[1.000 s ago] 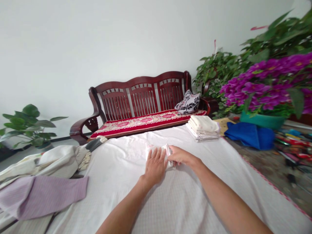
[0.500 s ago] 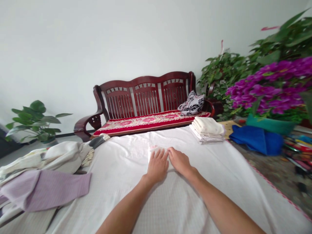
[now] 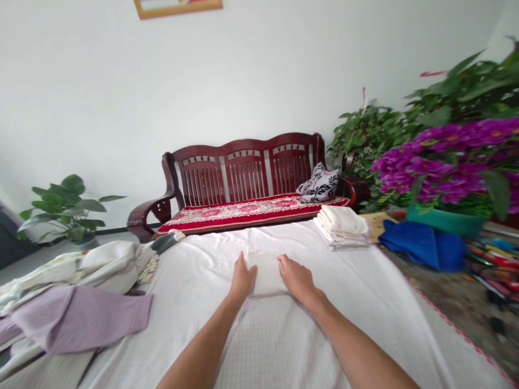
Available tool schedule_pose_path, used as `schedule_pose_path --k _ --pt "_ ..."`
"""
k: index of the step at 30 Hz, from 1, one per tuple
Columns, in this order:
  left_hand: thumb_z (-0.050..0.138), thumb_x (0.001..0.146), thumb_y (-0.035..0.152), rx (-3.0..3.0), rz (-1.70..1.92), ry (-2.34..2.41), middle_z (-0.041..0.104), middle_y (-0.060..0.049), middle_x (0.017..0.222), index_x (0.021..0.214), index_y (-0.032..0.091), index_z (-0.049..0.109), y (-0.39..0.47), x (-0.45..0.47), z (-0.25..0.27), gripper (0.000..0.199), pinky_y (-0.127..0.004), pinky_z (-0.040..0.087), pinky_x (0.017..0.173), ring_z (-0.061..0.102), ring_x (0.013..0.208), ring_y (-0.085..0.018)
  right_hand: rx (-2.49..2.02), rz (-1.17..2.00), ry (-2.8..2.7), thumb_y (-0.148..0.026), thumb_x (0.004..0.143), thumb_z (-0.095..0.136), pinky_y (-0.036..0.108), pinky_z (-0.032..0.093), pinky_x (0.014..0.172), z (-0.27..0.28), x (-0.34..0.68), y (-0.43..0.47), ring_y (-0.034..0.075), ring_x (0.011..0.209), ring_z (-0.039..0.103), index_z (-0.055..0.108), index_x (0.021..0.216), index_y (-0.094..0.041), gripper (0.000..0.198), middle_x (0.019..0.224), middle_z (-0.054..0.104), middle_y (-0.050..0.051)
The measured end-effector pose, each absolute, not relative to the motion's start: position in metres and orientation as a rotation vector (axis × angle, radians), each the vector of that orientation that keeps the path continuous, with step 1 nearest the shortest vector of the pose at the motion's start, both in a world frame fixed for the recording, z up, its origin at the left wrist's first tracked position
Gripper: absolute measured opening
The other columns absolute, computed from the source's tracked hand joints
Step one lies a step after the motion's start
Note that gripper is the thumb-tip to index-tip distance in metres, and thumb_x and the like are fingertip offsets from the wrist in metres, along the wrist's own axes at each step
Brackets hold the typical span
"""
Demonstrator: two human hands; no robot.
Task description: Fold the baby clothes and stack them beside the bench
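Note:
A small folded white cloth [image 3: 266,274] lies on a white sheet [image 3: 182,313] between my two hands. My left hand [image 3: 243,278] stands on its side at the cloth's left edge. Its thumb and forefinger are apart, with the thumb against that edge; the other fingers are hidden. At the upper right corner of the cloth, the curled fingers of my right hand [image 3: 297,276] pinch the fabric. Farther back on the right sits a stack of folded white cloths [image 3: 343,227].
Loose clothes heap up at the left, with a lilac garment [image 3: 87,319] on top. Beyond the sheet stands a wooden bench [image 3: 243,167] with a red floral cover. To the right are a blue cloth [image 3: 424,243] and purple flowers [image 3: 446,159] in a green pot.
My left hand has moved off the top of the folded cloth to its left edge, leaving more of it visible. The right hand keeps its hold at the corner. The view has tilted up slightly.

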State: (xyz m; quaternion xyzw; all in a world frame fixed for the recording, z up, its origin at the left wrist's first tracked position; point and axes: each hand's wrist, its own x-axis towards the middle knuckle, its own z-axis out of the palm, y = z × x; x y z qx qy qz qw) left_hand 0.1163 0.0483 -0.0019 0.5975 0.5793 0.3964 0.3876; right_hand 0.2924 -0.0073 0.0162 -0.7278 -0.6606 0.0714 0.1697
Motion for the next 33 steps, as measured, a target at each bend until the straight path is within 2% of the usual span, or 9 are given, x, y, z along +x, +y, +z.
schedule_pose_path --k 4,6,8,12,16,21,23,27,33 --pt "0.077 0.07 0.029 1.169 0.938 1.294 0.071 -0.021 0.115 0.127 0.006 0.056 0.051 0.112 0.017 0.065 -0.033 0.055 0.078 0.07 0.097 -0.029 -2.037 0.282 -1.775 -0.034 0.101 0.035 0.032 0.043 0.078 0.018 0.294 -0.008 0.024 0.101 0.069 0.058 0.124 -0.028 0.034 0.115 0.073 0.005" --pt "0.081 0.065 0.032 1.169 0.889 1.241 0.075 -0.017 0.092 0.107 0.006 0.065 0.047 0.111 0.024 0.052 -0.031 0.054 0.065 0.071 0.079 -0.026 -2.025 0.385 -1.696 -0.043 0.097 0.043 0.034 0.044 0.08 0.018 0.296 -0.007 0.025 0.101 0.069 0.06 0.122 -0.027 0.034 0.111 0.074 0.006" --pt "0.085 0.059 0.032 1.142 0.898 1.119 0.075 -0.012 0.084 0.1 0.009 0.067 0.04 0.11 0.028 0.051 -0.029 0.053 0.062 0.069 0.071 -0.023 -1.988 0.475 -1.576 -0.05 0.088 0.057 0.036 0.045 0.083 0.017 0.3 -0.005 0.028 0.101 0.068 0.057 0.127 -0.025 0.046 0.11 0.073 0.007" --pt "0.089 0.055 0.033 1.099 1.033 0.734 0.076 -0.009 0.094 0.115 0.013 0.063 0.023 0.104 0.03 0.067 -0.03 0.054 0.072 0.069 0.078 -0.021 -1.595 0.684 -1.299 -0.048 0.067 0.078 0.039 0.047 0.091 0.012 0.308 0.001 0.029 0.11 0.064 0.049 0.138 -0.019 0.082 0.123 0.067 0.011" --pt "0.088 0.062 0.03 1.193 1.14 0.58 0.073 -0.009 0.114 0.118 0.017 0.065 0.012 0.09 0.033 0.062 -0.029 0.051 0.087 0.067 0.101 -0.023 -0.997 1.122 -1.272 -0.043 0.063 0.084 0.04 0.051 0.09 0.016 0.309 0.002 0.029 0.104 0.066 0.064 0.119 -0.015 0.065 0.115 0.072 0.012" --pt "0.09 0.06 0.028 1.282 1.249 0.586 0.07 -0.009 0.124 0.117 0.019 0.066 0.015 0.075 0.048 0.063 -0.03 0.048 0.095 0.063 0.113 -0.026 -0.858 1.098 -1.205 -0.034 0.066 0.085 0.039 0.05 0.092 0.032 0.299 -0.003 0.028 0.103 0.067 0.068 0.12 -0.018 0.059 0.112 0.075 0.008" --pt "0.089 0.062 0.029 1.311 1.265 0.603 0.07 -0.009 0.123 0.118 0.019 0.066 0.018 0.072 0.052 0.062 -0.029 0.048 0.094 0.064 0.111 -0.025 -0.853 1.089 -1.212 -0.035 0.068 0.083 0.038 0.05 0.091 0.035 0.296 -0.005 0.027 0.103 0.066 0.068 0.121 -0.018 0.057 0.111 0.075 0.007" --pt "0.087 0.065 0.034 1.225 1.329 0.702 0.074 -0.007 0.104 0.101 0.015 0.07 0.021 0.08 0.048 0.043 -0.025 0.051 0.081 0.067 0.092 -0.02 -0.914 1.076 -1.183 -0.039 0.069 0.082 0.036 0.051 0.086 0.031 0.291 -0.007 0.026 0.095 0.067 0.068 0.115 -0.017 0.053 0.106 0.075 0.007" --pt "0.087 0.06 0.044 0.897 1.292 0.822 0.073 -0.004 0.086 0.115 0.016 0.061 0.016 0.101 0.043 0.066 -0.028 0.053 0.067 0.067 0.072 -0.018 -1.065 1.024 -1.139 -0.042 0.064 0.084 0.038 0.052 0.083 0.021 0.282 -0.006 0.028 0.093 0.067 0.066 0.112 -0.016 0.058 0.104 0.074 0.008"
